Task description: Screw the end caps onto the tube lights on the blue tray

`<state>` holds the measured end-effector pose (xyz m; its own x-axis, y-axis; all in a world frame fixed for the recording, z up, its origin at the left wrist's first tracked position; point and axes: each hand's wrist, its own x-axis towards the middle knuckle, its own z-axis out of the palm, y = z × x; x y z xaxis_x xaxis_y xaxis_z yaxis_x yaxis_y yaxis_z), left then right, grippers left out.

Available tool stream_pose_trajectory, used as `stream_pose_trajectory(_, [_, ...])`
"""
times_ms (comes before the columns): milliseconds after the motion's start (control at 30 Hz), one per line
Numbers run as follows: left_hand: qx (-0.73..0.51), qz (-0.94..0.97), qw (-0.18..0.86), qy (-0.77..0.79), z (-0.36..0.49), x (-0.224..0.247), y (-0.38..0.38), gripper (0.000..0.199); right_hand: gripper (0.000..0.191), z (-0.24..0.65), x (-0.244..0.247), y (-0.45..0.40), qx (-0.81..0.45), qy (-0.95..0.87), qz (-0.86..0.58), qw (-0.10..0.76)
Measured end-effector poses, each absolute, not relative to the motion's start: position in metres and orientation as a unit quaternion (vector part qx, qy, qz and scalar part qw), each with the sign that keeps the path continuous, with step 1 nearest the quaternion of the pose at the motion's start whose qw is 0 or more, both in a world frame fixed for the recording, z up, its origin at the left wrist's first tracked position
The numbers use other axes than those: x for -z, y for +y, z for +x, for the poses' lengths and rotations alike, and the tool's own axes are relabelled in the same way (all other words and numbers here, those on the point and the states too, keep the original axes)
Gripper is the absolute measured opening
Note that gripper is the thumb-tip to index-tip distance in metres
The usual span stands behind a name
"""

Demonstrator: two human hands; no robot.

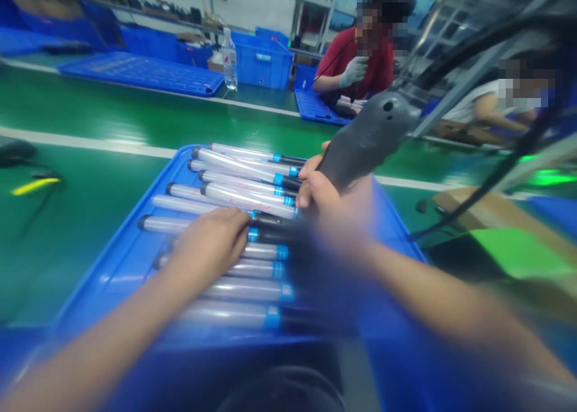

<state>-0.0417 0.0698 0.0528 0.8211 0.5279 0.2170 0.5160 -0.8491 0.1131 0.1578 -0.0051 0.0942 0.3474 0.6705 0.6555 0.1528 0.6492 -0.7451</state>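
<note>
Right hand is gripping tool toward two o'clock.
Left hand is curling over tubes, hold unclear.

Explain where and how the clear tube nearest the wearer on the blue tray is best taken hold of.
Probably best by the middle of the clear tube, short of its blue band, coming from above on the near side. The barrel is long, slim and lies flat across the blue tray; bare tray borders its near side, while the next tube lies close on the far side.
</note>
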Motion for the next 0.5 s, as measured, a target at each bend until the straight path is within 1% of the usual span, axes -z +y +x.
stream_pose_trajectory(100, [-0.071, 0.951, 0.06, 0.293, -0.038, -0.059, 0.068, 0.027, 0.025, 0.147, -0.096, 0.006, -0.199, -0.542, -0.391, 0.716])
stream_pose_trajectory(167, [-0.063, 0.951, 0.076, 0.293, -0.036, -0.06, 0.065, 0.026, 0.023, 0.141, -0.094, 0.011, -0.212, -0.547, -0.387, 0.711])
stream_pose_trajectory(300, [-0.076, 0.95, 0.098, 0.285, -0.036, -0.058, 0.061, 0.021, 0.022, 0.135, -0.091, 0.014, -0.227, -0.54, -0.369, 0.721])
stream_pose_trajectory(433, [-0.087, 0.951, 0.12, 0.272, -0.037, -0.054, 0.061, 0.013, 0.023, 0.137, -0.091, 0.009, -0.228, -0.526, -0.383, 0.724])
stream_pose_trajectory(500, [-0.112, 0.953, 0.118, 0.257, -0.038, -0.052, 0.061, 0.016, 0.023, 0.14, -0.09, 0.008, -0.222, -0.525, -0.393, 0.722])
